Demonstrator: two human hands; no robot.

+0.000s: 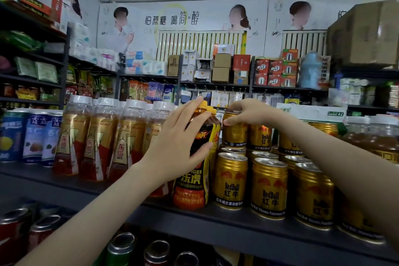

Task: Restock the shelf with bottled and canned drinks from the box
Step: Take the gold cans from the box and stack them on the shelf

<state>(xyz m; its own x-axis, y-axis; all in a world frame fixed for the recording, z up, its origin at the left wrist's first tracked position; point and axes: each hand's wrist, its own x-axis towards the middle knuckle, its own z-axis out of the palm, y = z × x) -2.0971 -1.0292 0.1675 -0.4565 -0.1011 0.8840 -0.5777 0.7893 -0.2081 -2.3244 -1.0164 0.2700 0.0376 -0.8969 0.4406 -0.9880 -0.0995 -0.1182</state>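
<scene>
As left hand [177,142] grips black bottle [190,188], right hand [248,112] grips stacked can [234,136].

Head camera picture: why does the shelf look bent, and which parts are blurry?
In the head view, the wide lens bows the shelf edge; the gold cans in the middle read sharply, while the blue cans at far left and the lower corners smear; light is soft and even, with glints on can tops and gloom below the shelf.

Three blue-white cans [34,136] are standing at left edge; four white-capped bottles [97,140] are fronting left of centre; two black-orange bottles [192,179] are standing centre; at least nine gold cans [268,188] are sitting stacked centre right.
</scene>
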